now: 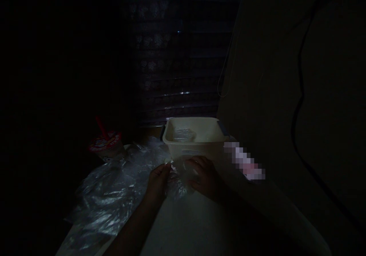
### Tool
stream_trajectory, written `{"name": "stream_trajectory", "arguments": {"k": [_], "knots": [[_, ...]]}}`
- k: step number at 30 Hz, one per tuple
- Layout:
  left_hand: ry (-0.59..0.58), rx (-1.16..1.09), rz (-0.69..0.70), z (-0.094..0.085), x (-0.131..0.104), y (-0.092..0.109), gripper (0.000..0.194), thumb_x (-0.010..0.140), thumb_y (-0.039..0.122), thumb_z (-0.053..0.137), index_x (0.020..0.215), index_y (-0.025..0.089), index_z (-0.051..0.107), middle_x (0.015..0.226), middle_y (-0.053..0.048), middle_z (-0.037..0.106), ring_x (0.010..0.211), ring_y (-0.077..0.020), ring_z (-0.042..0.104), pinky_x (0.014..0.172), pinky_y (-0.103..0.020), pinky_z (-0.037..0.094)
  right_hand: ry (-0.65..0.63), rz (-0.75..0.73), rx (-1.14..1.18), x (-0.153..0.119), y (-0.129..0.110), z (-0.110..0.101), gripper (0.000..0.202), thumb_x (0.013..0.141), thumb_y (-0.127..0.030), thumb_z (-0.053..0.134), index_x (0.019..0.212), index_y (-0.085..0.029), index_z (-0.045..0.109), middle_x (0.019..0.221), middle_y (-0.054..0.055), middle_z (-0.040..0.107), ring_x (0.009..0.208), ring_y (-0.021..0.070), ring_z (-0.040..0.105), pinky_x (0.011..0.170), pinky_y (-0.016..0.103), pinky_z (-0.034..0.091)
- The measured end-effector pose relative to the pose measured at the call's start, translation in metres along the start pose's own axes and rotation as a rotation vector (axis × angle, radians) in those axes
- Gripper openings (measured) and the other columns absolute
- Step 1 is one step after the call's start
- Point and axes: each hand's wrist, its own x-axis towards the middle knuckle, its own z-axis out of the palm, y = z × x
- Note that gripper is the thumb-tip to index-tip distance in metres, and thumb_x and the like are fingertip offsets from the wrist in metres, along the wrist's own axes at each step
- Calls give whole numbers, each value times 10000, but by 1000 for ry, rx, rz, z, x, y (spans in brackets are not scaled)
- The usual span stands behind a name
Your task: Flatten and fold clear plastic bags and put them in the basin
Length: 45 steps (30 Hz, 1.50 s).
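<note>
In the dim head view, my left hand [159,180] pinches the edge of a small clear plastic bag [179,187] over the white table, in front of a cream bin. To the right of the bag is my right hand [204,176], its fingers apart and pointing left toward the plastic; whether it touches the bag is hard to tell. A heap of clear plastic bags [111,191] lies on the left side of the table. The cream bin [197,148] has dark handles, and some clear plastic [183,135] rests inside it.
A cup with a red patterned lid [107,141] and red straw stands at the back left, beside the plastic heap. Right of the bin is a pixelated item [246,162]. Dark blinds [177,69] hang behind the table [183,225], and a cable [299,111] runs down the right.
</note>
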Motion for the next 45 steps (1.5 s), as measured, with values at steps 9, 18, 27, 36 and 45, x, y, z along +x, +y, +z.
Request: {"name": "stream_trajectory", "arguments": {"k": [9,18,27,36,45], "knots": [[-42,31,17,3,-3,0,263,602,395,622,597,143,545,491,31,540,447,-105,495,471,-223,397,75,-40,-133,4,-18,10,157,692,-206,533,843,-188,572,886,41,575,860,192,454,803,347,304],[-159,39,91,2,-8,8,532,474,349,696,965,219,536,771,-14,604,676,-169,563,526,-233,418,73,73,-141,19,-9,-18,170,747,-151,444,692,-179,603,691,48,617,691,158,531,670,283,370],[-205,368,169,5,-10,16,223,626,362,559,574,151,608,526,-7,569,516,-135,523,514,-225,383,47,86,204,28,-8,-63,136,713,-156,473,644,-164,590,658,5,608,616,106,548,565,206,395],[-124,560,286,6,-17,52,160,592,324,577,573,173,628,583,-11,614,599,-168,557,569,-236,404,-31,47,269,33,-18,-111,134,715,-217,480,690,-188,608,723,-4,637,684,120,582,618,228,426],[-136,721,350,-1,-20,61,167,593,314,545,615,162,611,668,-20,635,668,-163,584,646,-255,443,31,20,234,33,-16,-123,166,733,-233,475,714,-146,616,719,26,651,650,118,590,573,212,437]]}}
